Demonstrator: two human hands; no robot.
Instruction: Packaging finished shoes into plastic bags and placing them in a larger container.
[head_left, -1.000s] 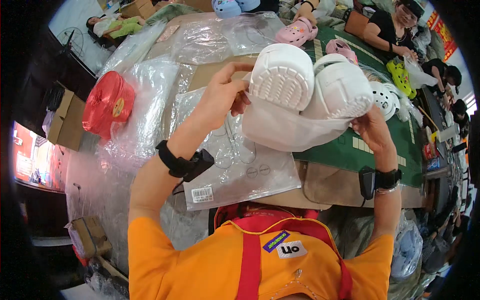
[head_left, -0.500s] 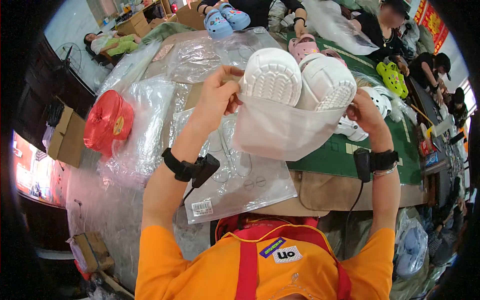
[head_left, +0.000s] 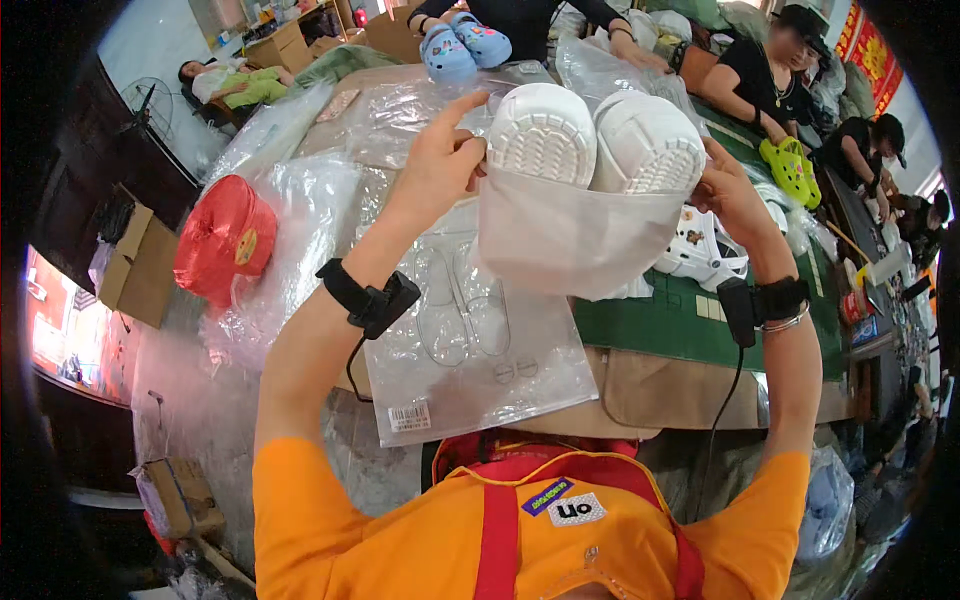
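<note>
Head view — left hand (head_left: 435, 165) pinched the left edge of a translucent bag (head_left: 580, 240) held up above the table (head_left: 690, 325), forefinger raised; right hand (head_left: 735, 200) gripped the bag's right edge, two white clogs (head_left: 595, 140) standing soles-up, half inside its mouth. Judged best to keep the mouth stretched evenly and seat both clogs together — a stack of flat clear bags (head_left: 470, 340) lay below, a red twine spool (head_left: 225, 240) off left

Single fisheye view from the wearer's head, faced down and forward, close on raised fingers (head_left: 455, 110), table (head_left: 690, 325) lay beyond and below the fingers, straight edges bent toward rim
</note>
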